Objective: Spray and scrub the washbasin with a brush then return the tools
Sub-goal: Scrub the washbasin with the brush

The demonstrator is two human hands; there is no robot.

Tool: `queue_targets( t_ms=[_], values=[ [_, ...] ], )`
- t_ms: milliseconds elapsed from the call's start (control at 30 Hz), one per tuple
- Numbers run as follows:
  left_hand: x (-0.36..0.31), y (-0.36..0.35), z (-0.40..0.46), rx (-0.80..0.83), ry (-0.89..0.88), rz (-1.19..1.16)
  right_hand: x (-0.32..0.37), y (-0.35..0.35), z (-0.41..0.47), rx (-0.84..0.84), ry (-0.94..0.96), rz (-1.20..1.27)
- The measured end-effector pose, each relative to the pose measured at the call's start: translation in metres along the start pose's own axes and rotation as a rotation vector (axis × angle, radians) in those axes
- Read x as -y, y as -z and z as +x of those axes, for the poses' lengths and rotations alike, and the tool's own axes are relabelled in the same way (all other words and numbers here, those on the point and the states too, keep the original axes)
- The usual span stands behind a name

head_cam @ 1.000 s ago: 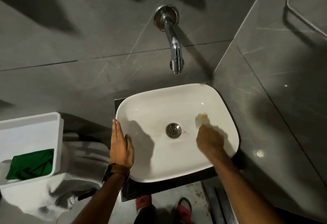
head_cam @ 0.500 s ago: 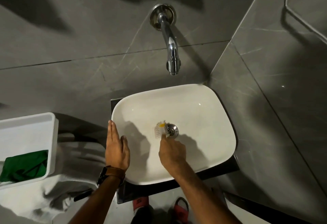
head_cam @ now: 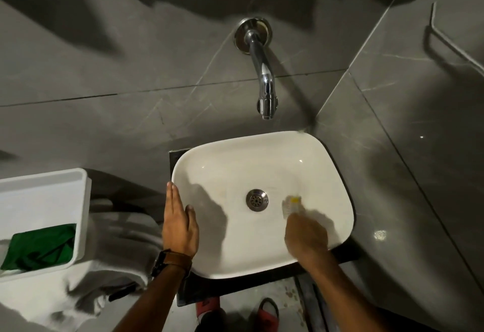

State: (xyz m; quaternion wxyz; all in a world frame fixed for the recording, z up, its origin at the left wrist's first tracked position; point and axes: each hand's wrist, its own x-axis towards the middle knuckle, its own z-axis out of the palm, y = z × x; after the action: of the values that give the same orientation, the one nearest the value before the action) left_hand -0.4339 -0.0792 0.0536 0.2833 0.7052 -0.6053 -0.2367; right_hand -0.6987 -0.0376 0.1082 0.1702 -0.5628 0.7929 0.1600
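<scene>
A white washbasin (head_cam: pixel 309 148) sits on a dark counter, with a steel drain (head_cam: pixel 257 199) at its middle. My right hand (head_cam: pixel 305 236) is inside the bowl, closed around a small brush (head_cam: pixel 292 204) with pale bristles and a yellow spot; the brush head is blurred and lies just right of the drain. My left hand (head_cam: pixel 179 224) rests flat on the basin's left rim, fingers straight and together, a brown-strapped watch on the wrist. No spray bottle is in view.
A chrome tap (head_cam: pixel 264 80) juts from the grey tiled wall above the basin. A white bin (head_cam: pixel 78 200) with a green cloth (head_cam: pixel 39 246) stands at the left over white towels. A metal rail (head_cam: pixel 455 43) is on the right wall. Red sandals (head_cam: pixel 267 312) show below.
My right hand swept the brush from the right side of the bowl to the left of the drain, then back to the right of it. My left hand stayed on the rim.
</scene>
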Motion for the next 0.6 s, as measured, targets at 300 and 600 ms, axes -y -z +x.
queue_targets(
  t_ms=[300,600],
  values=[
    [0.004,-0.001,-0.001,0.004,-0.054,0.023,0.16,0.014,-0.011,0.031,0.488,0.109],
    [0.005,-0.004,0.0,-0.024,-0.018,-0.005,0.02,0.013,0.084,-0.274,-0.104,0.103]
  ],
)
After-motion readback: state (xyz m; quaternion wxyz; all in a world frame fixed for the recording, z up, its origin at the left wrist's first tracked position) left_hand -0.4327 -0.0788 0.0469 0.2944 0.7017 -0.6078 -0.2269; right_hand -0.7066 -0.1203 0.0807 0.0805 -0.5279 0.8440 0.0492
